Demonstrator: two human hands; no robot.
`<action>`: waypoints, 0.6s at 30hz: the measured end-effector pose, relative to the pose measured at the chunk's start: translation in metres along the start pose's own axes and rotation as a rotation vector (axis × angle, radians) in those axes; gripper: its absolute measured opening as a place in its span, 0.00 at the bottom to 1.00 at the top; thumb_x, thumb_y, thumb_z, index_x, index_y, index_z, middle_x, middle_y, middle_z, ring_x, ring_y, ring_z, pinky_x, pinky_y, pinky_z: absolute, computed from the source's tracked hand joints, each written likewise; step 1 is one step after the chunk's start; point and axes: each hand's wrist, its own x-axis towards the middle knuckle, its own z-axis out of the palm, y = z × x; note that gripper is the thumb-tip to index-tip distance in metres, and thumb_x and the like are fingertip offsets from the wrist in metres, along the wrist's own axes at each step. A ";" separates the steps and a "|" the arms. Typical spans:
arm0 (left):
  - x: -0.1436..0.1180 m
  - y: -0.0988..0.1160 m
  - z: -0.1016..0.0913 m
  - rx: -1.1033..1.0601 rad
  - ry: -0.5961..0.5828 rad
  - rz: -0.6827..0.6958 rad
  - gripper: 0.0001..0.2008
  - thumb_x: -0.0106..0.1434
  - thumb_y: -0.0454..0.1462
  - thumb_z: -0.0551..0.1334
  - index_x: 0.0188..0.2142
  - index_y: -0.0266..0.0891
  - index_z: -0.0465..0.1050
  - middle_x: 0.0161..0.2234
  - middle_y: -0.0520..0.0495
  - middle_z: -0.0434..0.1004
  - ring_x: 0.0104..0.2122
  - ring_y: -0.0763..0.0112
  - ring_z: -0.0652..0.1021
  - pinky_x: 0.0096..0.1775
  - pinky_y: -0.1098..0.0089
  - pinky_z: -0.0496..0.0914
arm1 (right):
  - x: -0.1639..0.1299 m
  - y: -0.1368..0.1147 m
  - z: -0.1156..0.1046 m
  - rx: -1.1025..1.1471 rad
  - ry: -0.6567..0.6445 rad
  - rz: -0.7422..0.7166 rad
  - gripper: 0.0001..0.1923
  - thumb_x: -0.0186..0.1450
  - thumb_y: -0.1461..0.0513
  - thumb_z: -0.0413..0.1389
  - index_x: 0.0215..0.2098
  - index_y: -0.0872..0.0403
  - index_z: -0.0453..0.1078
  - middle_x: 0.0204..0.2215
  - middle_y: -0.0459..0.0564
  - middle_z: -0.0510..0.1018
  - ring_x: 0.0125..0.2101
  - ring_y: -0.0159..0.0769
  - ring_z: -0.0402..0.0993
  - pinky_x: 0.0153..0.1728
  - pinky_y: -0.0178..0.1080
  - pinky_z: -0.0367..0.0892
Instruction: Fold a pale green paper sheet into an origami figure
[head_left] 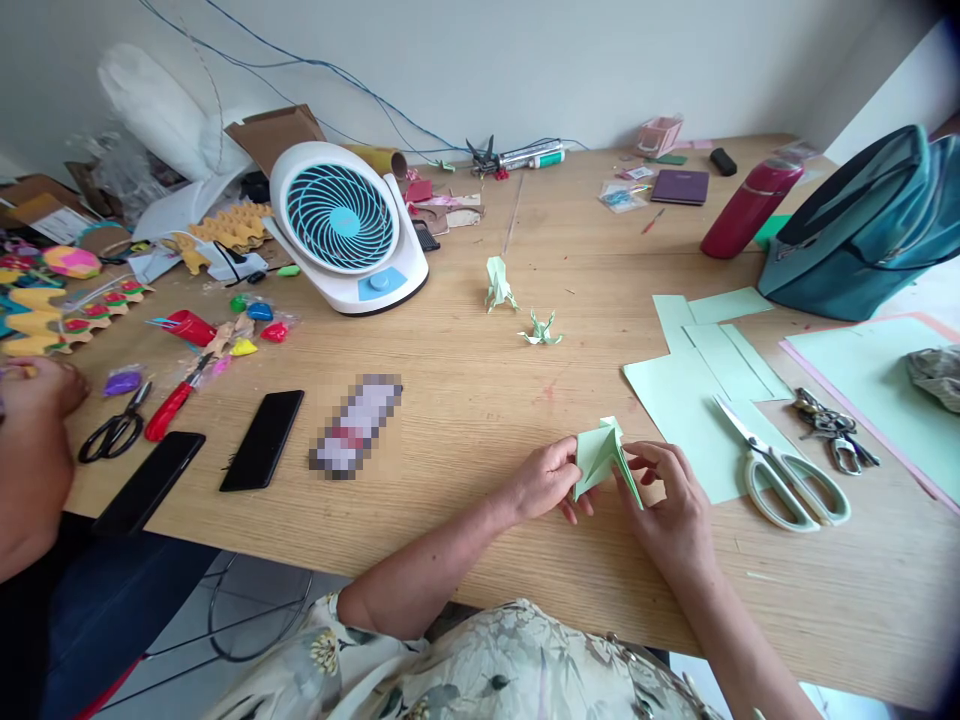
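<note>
folding step in hand: a pale green origami model (600,455), part-folded and pointed, is held just above the near edge of the wooden table (465,420), between both hands. left hand (546,480) pinches the model's left flap between thumb and fingers; right hand (664,500) closes its thumb and forefinger narrowly on the long right-hand point, apparently working a crease there. judged from the two finished green figures, a standing one (496,284) and a flatter one (541,328), well apart toward the table's middle, the piece in hand looks to be at a middle stage. the next crease would call for a steady pinch on the left and a clean press along the fold line on the right. cut green paper sheets (694,395) and scissors (787,475) lie just right of the hands. another person's hand (34,395) rests at the far left edge.
</note>
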 end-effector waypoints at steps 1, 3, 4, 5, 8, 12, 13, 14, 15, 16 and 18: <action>0.000 0.000 0.000 0.011 -0.004 0.004 0.17 0.56 0.33 0.54 0.46 0.36 0.68 0.30 0.48 0.77 0.24 0.74 0.77 0.21 0.78 0.70 | 0.000 -0.001 0.000 -0.002 0.002 -0.001 0.10 0.67 0.64 0.56 0.47 0.50 0.68 0.38 0.48 0.75 0.34 0.35 0.72 0.32 0.39 0.69; 0.000 0.000 -0.001 0.030 -0.015 0.007 0.16 0.56 0.33 0.54 0.45 0.36 0.67 0.30 0.48 0.76 0.23 0.75 0.76 0.20 0.79 0.69 | 0.001 -0.002 0.001 -0.010 0.003 0.002 0.08 0.68 0.63 0.56 0.45 0.50 0.68 0.35 0.47 0.75 0.32 0.34 0.72 0.32 0.38 0.69; 0.000 0.001 -0.002 0.035 -0.020 0.003 0.16 0.55 0.33 0.55 0.44 0.36 0.67 0.30 0.48 0.76 0.23 0.76 0.75 0.20 0.79 0.68 | 0.001 -0.003 0.001 -0.014 0.003 0.006 0.07 0.68 0.63 0.55 0.44 0.50 0.68 0.34 0.46 0.75 0.31 0.34 0.72 0.32 0.38 0.69; 0.000 0.002 -0.003 0.035 -0.029 -0.005 0.16 0.55 0.33 0.55 0.44 0.36 0.68 0.31 0.48 0.76 0.24 0.76 0.74 0.20 0.80 0.67 | 0.000 -0.003 0.001 -0.015 0.004 0.011 0.06 0.68 0.63 0.55 0.44 0.49 0.67 0.33 0.46 0.75 0.30 0.34 0.71 0.31 0.38 0.69; -0.002 0.007 -0.008 0.001 -0.085 -0.036 0.21 0.55 0.33 0.54 0.49 0.35 0.68 0.35 0.45 0.77 0.26 0.75 0.74 0.21 0.79 0.67 | -0.001 -0.003 0.001 -0.009 0.003 0.036 0.06 0.69 0.61 0.55 0.45 0.49 0.67 0.34 0.47 0.75 0.30 0.35 0.72 0.33 0.39 0.70; -0.004 0.013 -0.012 -0.033 -0.157 -0.057 0.28 0.51 0.31 0.55 0.54 0.36 0.67 0.40 0.43 0.78 0.29 0.75 0.75 0.23 0.79 0.67 | -0.003 -0.002 0.001 0.000 0.022 0.049 0.12 0.69 0.61 0.55 0.51 0.50 0.65 0.37 0.48 0.76 0.33 0.36 0.74 0.35 0.40 0.71; -0.003 0.013 -0.012 -0.022 -0.157 -0.052 0.29 0.52 0.30 0.55 0.55 0.36 0.67 0.40 0.44 0.78 0.29 0.76 0.75 0.23 0.80 0.67 | -0.003 -0.002 0.001 0.000 0.014 0.039 0.13 0.69 0.62 0.55 0.51 0.49 0.65 0.37 0.48 0.75 0.33 0.36 0.73 0.35 0.40 0.71; -0.003 0.012 -0.012 -0.008 -0.151 -0.040 0.28 0.53 0.30 0.56 0.55 0.36 0.66 0.39 0.44 0.77 0.28 0.77 0.74 0.23 0.80 0.67 | -0.003 -0.002 0.000 -0.002 0.002 0.026 0.13 0.69 0.62 0.54 0.52 0.49 0.65 0.38 0.49 0.75 0.33 0.36 0.73 0.35 0.40 0.71; -0.002 0.011 -0.011 0.007 -0.144 -0.022 0.27 0.54 0.30 0.56 0.55 0.35 0.66 0.38 0.45 0.77 0.27 0.78 0.74 0.23 0.80 0.66 | -0.003 -0.002 0.000 -0.006 -0.012 0.012 0.13 0.69 0.63 0.53 0.51 0.49 0.66 0.38 0.49 0.74 0.33 0.36 0.73 0.34 0.40 0.71; -0.001 0.010 -0.010 0.028 -0.135 0.002 0.25 0.56 0.31 0.57 0.55 0.35 0.66 0.36 0.46 0.77 0.26 0.78 0.73 0.22 0.80 0.65 | -0.003 -0.003 0.000 -0.010 -0.025 -0.002 0.12 0.69 0.63 0.53 0.51 0.49 0.66 0.38 0.48 0.74 0.33 0.36 0.73 0.34 0.40 0.70; 0.000 0.007 -0.008 0.085 -0.107 0.046 0.21 0.60 0.33 0.58 0.54 0.35 0.66 0.33 0.49 0.75 0.23 0.79 0.73 0.21 0.80 0.64 | -0.002 -0.004 -0.001 -0.023 -0.048 -0.024 0.12 0.69 0.64 0.52 0.51 0.48 0.66 0.37 0.48 0.73 0.32 0.35 0.72 0.34 0.40 0.70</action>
